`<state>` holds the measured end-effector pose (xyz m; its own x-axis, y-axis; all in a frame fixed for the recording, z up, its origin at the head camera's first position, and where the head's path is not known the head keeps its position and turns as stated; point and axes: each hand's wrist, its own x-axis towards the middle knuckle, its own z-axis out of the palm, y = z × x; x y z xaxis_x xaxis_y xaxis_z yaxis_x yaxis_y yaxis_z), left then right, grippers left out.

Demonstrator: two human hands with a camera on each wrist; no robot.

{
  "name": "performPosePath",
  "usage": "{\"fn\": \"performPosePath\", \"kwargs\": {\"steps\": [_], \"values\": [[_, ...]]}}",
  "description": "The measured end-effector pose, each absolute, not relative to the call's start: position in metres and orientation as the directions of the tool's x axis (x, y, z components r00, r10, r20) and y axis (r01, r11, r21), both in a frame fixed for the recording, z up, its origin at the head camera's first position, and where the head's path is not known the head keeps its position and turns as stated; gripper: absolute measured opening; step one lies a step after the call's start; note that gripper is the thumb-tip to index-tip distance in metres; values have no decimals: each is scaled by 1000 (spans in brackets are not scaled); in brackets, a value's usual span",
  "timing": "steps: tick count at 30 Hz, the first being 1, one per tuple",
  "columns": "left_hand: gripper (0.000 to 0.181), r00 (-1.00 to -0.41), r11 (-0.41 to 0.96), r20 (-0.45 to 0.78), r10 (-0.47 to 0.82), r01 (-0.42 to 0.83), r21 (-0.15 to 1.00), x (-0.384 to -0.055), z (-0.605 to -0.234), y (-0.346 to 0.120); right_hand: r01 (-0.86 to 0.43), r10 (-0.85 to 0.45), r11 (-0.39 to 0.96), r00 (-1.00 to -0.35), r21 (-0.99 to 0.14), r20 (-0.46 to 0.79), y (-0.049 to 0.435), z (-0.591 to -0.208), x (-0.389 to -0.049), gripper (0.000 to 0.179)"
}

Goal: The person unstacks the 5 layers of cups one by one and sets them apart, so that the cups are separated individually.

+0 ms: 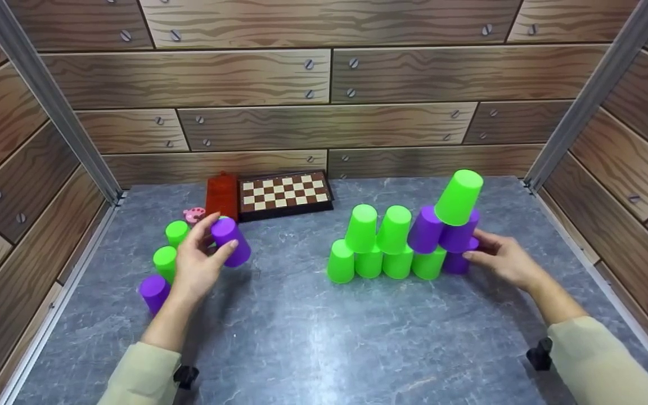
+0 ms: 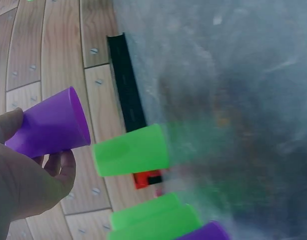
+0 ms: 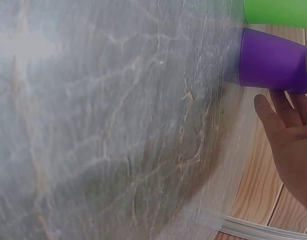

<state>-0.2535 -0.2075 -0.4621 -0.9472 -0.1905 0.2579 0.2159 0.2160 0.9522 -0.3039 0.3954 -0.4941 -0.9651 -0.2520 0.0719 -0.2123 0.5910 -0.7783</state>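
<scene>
My left hand point(image 1: 196, 270) holds an upside-down purple cup point(image 1: 237, 247) between thumb and fingers, above the table at left. Close behind it, a green cup point(image 2: 131, 150) shows in the left wrist view. On the right stands a pyramid of upturned cups. Its bottom row has several green cups point(image 1: 368, 264) and a purple cup point(image 1: 456, 263) at the right end. My right hand point(image 1: 509, 263) pinches that end cup, thumb in front and fingers behind. Two green cups point(image 1: 363, 228) and two purple cups point(image 1: 426, 230) form the second row. A single green cup point(image 1: 460, 197) tops the purple pair.
Left of my left hand stand green cups point(image 1: 165, 261) and a purple cup point(image 1: 154, 292). At the back lie a checkered game board point(image 1: 284, 191), a red-brown box point(image 1: 221, 197) and a small pink object point(image 1: 193, 214). Wood-patterned walls point(image 1: 324, 79) enclose the grey table point(image 1: 324, 337).
</scene>
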Motion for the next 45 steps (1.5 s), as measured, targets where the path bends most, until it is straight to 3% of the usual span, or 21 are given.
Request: {"fn": "performPosePath", "kwargs": {"steps": [9,31,45], "values": [[65,-957,216,151,-246,98,972,-241,-484,-215,-227,-255,555,-962,-800,96,395,-495,-302,65],[63,-958,226,43,-284,-23,974,-245,-509,-226,-232,-251,571,-963,-787,101,394,-495,-303,64],[63,-957,198,51,-287,-8,980,-253,-513,-225,-242,-264,540,-958,-806,111,394,-497,-305,63]]}}
